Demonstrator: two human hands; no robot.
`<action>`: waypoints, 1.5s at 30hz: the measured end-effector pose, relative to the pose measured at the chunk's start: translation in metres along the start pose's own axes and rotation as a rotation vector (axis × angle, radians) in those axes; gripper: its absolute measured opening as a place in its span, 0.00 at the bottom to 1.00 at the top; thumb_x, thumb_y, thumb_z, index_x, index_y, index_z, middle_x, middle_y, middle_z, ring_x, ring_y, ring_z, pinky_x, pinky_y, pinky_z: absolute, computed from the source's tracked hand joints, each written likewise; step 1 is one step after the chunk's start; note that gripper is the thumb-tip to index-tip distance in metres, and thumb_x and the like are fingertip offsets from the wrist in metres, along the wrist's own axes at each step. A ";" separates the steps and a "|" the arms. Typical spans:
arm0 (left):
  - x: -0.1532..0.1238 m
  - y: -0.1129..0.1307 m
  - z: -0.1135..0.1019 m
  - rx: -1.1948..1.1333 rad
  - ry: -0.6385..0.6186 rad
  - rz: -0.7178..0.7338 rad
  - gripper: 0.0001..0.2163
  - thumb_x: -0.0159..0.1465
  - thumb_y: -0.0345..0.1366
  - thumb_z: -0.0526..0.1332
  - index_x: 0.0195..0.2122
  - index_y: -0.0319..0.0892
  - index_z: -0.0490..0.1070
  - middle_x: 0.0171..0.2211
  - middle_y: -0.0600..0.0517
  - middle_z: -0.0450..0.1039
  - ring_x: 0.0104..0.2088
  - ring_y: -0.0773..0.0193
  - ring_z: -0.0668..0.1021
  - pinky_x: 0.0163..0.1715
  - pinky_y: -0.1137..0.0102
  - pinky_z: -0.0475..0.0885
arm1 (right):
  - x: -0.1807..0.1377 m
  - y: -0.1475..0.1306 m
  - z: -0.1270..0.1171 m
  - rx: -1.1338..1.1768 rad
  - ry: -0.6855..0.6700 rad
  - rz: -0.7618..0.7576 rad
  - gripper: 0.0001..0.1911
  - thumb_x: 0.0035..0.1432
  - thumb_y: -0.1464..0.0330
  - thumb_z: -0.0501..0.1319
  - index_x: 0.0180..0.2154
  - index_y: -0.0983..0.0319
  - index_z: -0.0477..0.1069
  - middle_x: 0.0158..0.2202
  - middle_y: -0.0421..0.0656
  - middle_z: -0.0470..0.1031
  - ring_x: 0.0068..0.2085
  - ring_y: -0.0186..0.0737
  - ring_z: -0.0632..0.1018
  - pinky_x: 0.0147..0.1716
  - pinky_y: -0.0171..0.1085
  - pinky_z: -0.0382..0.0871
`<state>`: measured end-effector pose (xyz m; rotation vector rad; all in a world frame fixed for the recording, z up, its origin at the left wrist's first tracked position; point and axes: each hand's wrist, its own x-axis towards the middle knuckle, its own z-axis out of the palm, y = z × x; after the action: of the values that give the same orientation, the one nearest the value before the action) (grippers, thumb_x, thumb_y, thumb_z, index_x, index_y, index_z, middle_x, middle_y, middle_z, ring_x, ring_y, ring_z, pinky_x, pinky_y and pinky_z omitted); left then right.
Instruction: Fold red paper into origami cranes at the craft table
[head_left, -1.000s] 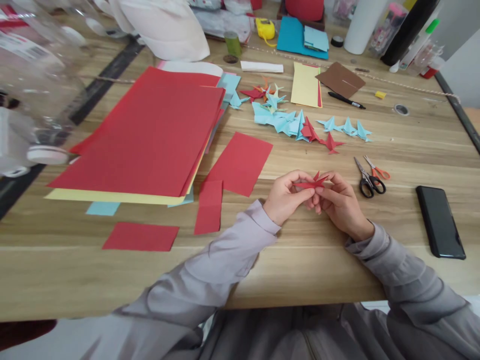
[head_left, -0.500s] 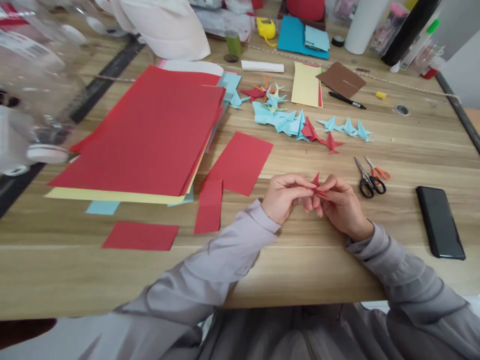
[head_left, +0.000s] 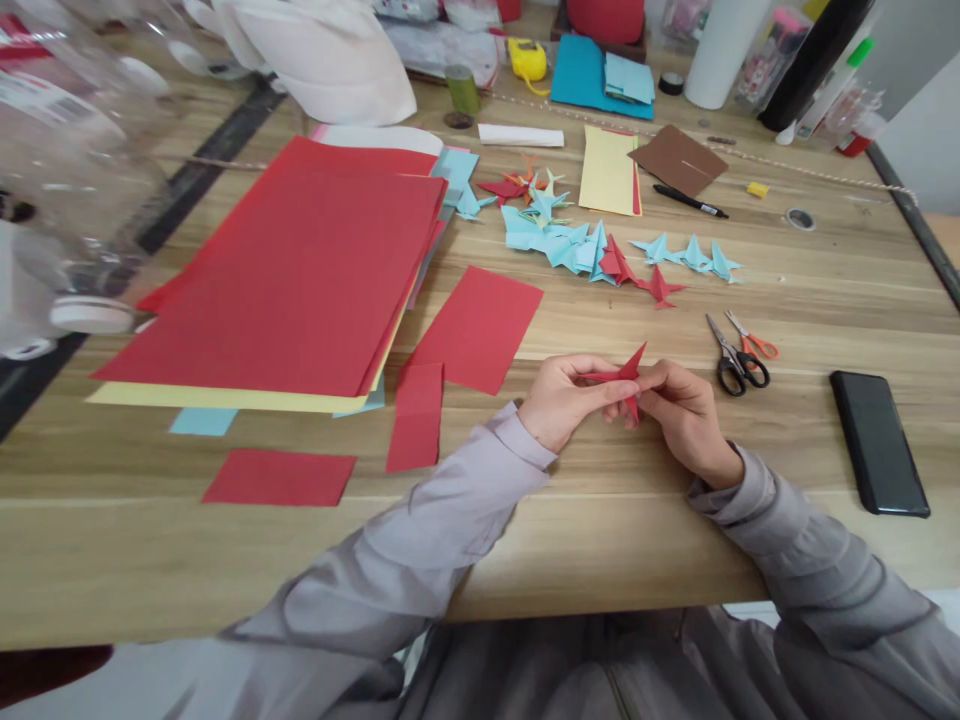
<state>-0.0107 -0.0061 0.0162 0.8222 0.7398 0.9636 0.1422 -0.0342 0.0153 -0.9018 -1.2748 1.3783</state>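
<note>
Between my two hands, above the near part of the table, is a small red origami crane (head_left: 631, 366) with pointed tips sticking out. My left hand (head_left: 564, 400) pinches its body between thumb and fingers. From the other side, my right hand (head_left: 681, 412) grips it with thumb and forefinger; the fingers partly hide the folds. Farther back lie finished-looking cranes: a row of blue cranes (head_left: 694, 254), a red crane (head_left: 661, 288) and a cluster of blue folded paper (head_left: 555, 240). Left of my hands rest red paper pieces (head_left: 480, 325).
A stack of large red sheets (head_left: 277, 270) covers the left side. Black scissors (head_left: 735, 365) and orange scissors (head_left: 759, 343) lie right of my hands, beside a phone (head_left: 881, 440). Yellow paper (head_left: 606, 172), brown paper (head_left: 679, 160) and a black pen (head_left: 690, 201) lie behind.
The red crane has turned in my fingers, so more of its points show. My left hand's thumb has shifted over its body. The view has moved slightly.
</note>
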 end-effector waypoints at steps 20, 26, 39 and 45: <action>0.000 0.013 -0.017 0.289 -0.132 -0.027 0.16 0.46 0.44 0.75 0.23 0.36 0.75 0.18 0.53 0.73 0.18 0.70 0.74 0.20 0.75 0.71 | 0.000 -0.002 -0.003 0.022 -0.102 0.138 0.12 0.61 0.62 0.62 0.41 0.58 0.60 0.26 0.36 0.76 0.23 0.33 0.76 0.22 0.32 0.69; -0.002 0.014 -0.015 0.301 -0.148 -0.030 0.15 0.47 0.42 0.74 0.21 0.36 0.74 0.19 0.51 0.74 0.18 0.69 0.74 0.20 0.74 0.71 | 0.000 -0.003 -0.002 0.005 -0.128 0.131 0.12 0.62 0.61 0.61 0.42 0.58 0.60 0.25 0.35 0.75 0.23 0.32 0.76 0.23 0.32 0.70; -0.002 0.001 -0.004 0.001 0.060 0.036 0.16 0.43 0.39 0.76 0.30 0.36 0.78 0.19 0.53 0.75 0.16 0.72 0.71 0.18 0.74 0.70 | 0.004 -0.004 0.003 -0.041 -0.027 0.052 0.14 0.62 0.57 0.60 0.41 0.58 0.60 0.23 0.34 0.75 0.23 0.33 0.76 0.24 0.33 0.71; -0.003 0.003 -0.004 0.066 0.054 0.009 0.15 0.43 0.38 0.76 0.27 0.35 0.76 0.18 0.53 0.74 0.16 0.71 0.72 0.18 0.73 0.70 | 0.008 -0.007 -0.001 -0.123 -0.080 0.151 0.16 0.58 0.56 0.64 0.31 0.61 0.66 0.24 0.40 0.77 0.23 0.33 0.77 0.24 0.33 0.72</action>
<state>-0.0165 -0.0073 0.0169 0.8606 0.8185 0.9760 0.1429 -0.0270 0.0225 -1.0540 -1.3879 1.4784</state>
